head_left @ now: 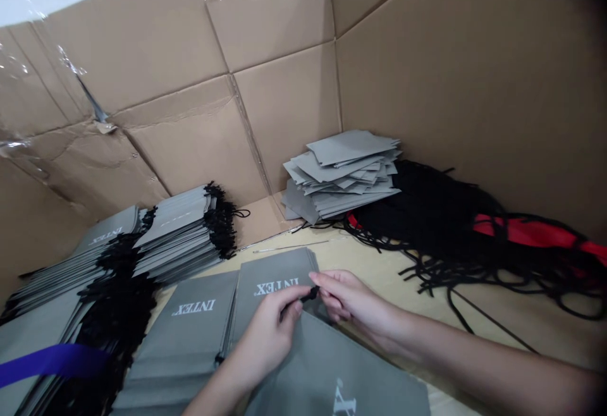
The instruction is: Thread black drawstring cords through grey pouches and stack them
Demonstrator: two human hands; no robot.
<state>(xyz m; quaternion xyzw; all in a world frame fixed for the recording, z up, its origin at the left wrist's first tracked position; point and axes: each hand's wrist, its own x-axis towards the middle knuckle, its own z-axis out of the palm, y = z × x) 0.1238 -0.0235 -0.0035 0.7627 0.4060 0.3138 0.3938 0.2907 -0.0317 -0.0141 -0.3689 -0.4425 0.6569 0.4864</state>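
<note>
Both hands meet at the corner of a grey fabric pouch [360,353] with white lettering, which lies turned at an angle in front of me. Between thumb and fingers my left hand [270,324] pinches a short black cord [310,294] at that corner. My right hand [341,293] is closed on the cord's other end, its fingertips close to the left ones. Whether the cord is knotted is too small to tell. Under and behind the hands lie flat grey pouches marked INTEX [277,267], with another INTEX stack [190,327] to the left.
Stacks of grey pouches with black cord ends [175,232] stand at left, near a purple strip [52,362]. Loose grey pouches [351,169] are piled at the back. A bundle of black cords [436,207] with a red band [526,229] lies right. Cardboard walls [284,100] enclose the table.
</note>
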